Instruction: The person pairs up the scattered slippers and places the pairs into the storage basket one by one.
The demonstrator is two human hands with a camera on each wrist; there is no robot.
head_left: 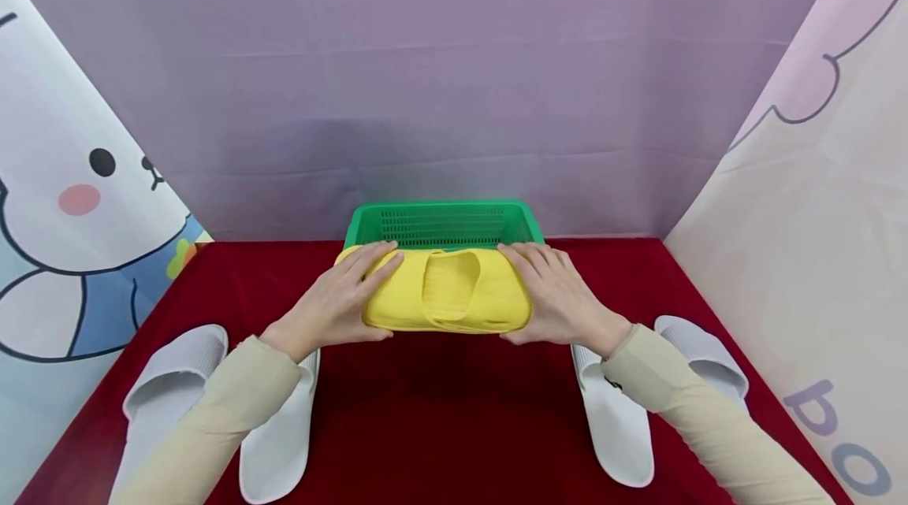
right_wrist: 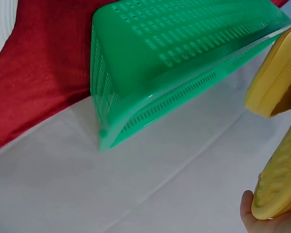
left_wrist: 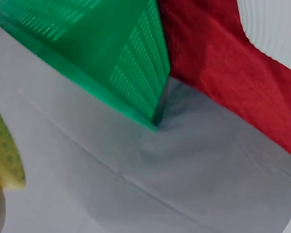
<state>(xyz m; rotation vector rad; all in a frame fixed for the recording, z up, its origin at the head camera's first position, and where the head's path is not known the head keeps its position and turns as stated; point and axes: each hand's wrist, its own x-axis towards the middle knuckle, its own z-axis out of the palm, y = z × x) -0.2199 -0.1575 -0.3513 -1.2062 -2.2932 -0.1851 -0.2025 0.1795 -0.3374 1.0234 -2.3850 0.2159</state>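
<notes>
Yellow slippers [head_left: 393, 292], packed together into one bundle, are held crosswise between both hands. My left hand [head_left: 340, 300] grips their left end, thumb below and fingers over the top. On the right end, my right hand [head_left: 556, 292] holds in the same way. Directly behind the bundle stands a green plastic basket [head_left: 443, 209], its front hidden by the slippers. The right wrist view shows a bumpy footbed [right_wrist: 276, 182] with fingers at its lower end. Only a yellow edge [left_wrist: 5, 155] and a fingertip appear in the left wrist view.
White slippers lie on the red cloth [head_left: 440, 410]: two at left [head_left: 280, 434], partly under the left forearm, and two at right [head_left: 617, 426], partly under the right sleeve. A purple-grey curtain [head_left: 440, 95] rises behind the basket. Printed cloth panels stand on both sides.
</notes>
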